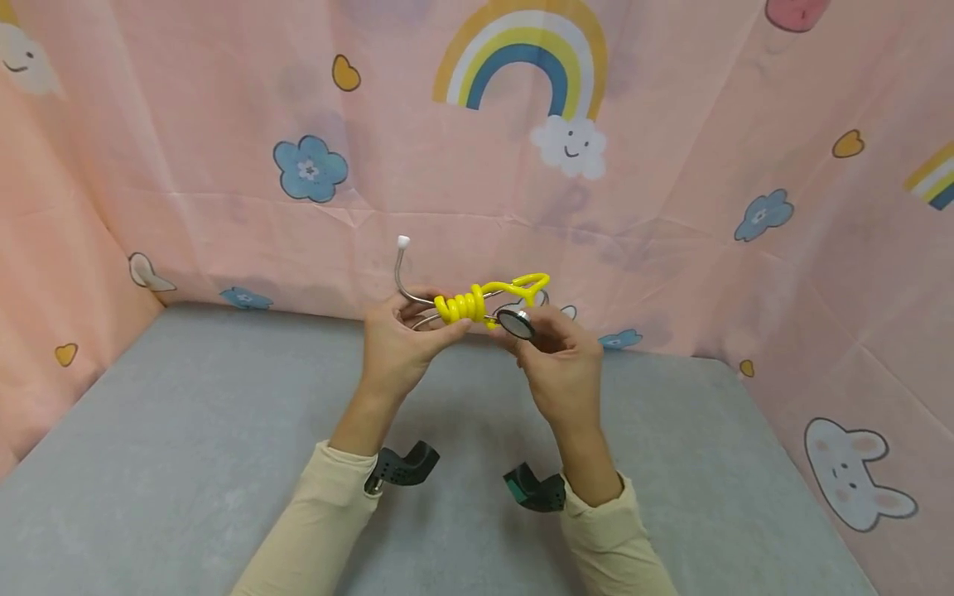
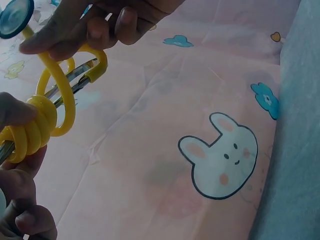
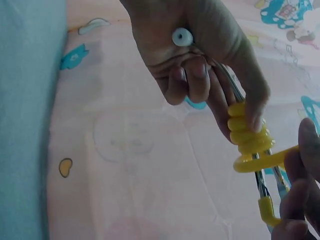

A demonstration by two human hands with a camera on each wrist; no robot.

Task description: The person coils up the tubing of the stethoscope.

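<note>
A stethoscope is held up above the table between both hands. Its yellow tubing is wound in several tight turns around the metal ear tubes. My left hand grips the wound coil and ear tubes, thumb pressed on the turns. One ear tube curves up past that hand to a white ear tip; the other ear tip shows against the left palm in the right wrist view. My right hand pinches the yellow tubing close to the round chest piece. Beyond the coil, the tubing's forked end sticks out.
Below the hands lies a grey table. A pink printed cloth hangs behind it and at both sides. Dark mounts, one at the left wrist and one at the right wrist, jut inward.
</note>
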